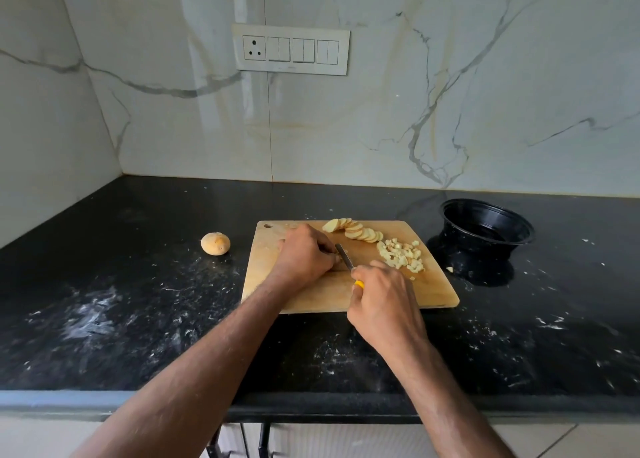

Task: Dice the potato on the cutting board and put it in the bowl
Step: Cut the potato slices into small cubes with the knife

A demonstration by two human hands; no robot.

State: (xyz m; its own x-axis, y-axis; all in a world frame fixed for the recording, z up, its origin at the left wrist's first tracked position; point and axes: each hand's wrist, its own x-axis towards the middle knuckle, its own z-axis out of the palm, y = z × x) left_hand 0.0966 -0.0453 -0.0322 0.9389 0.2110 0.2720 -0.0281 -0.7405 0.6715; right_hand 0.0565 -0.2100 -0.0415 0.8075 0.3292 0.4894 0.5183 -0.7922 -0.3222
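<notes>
Right hand (382, 305): grips knife (347, 263) by yellow handle, blade down mid-cut. Left hand (304, 251): curled over potato pcs, pinning them, prob. for steadiness. Cutting board (329, 295): slices (356, 231), dice pile (403, 255) set aside. Bowl (486, 225): right, holds none visible.

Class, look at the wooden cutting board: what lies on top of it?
On the cutting board: a row of potato slices, a pile of diced potato, the knife and both hands. Whatever the left hand holds down is hidden beneath it.
</notes>
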